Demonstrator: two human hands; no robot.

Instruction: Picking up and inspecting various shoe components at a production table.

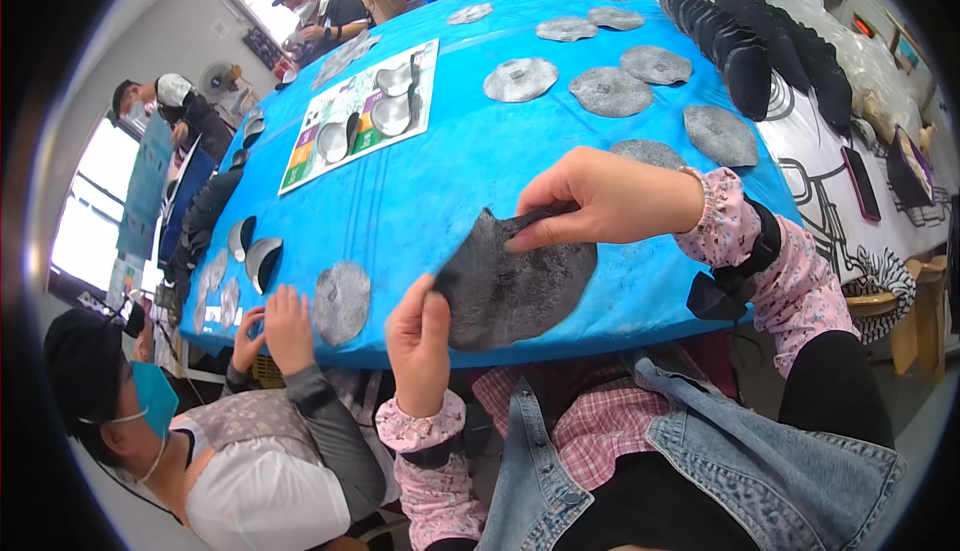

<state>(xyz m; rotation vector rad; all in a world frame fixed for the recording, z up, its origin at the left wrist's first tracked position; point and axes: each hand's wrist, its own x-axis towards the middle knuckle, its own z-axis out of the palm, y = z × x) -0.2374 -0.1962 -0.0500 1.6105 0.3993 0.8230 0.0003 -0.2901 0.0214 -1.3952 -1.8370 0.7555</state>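
A dark grey, roundish sheet of fuzzy, felt-like material (525, 296) hangs between my hands above the near edge of the blue-covered table (460, 176). My left hand (420, 336) pinches its left edge between thumb and fingers. At its upper edge, my right hand (600, 199) is closed on the material with the thumb in front, and the rim folds up into a point beside it. Lighter grey round pieces (610, 92) lie flat on the blue cover beyond my hands. One such piece, a grey oval (342, 302), rests to the left of my left hand.
Rows of overlapping black pads (745, 66) lie at the far right, near a phone (860, 183) and clear plastic (850, 41). A printed board (362, 116) carries shiny cupped pieces. A masked co-worker (250, 431) sits close on my left; several others work around the table.
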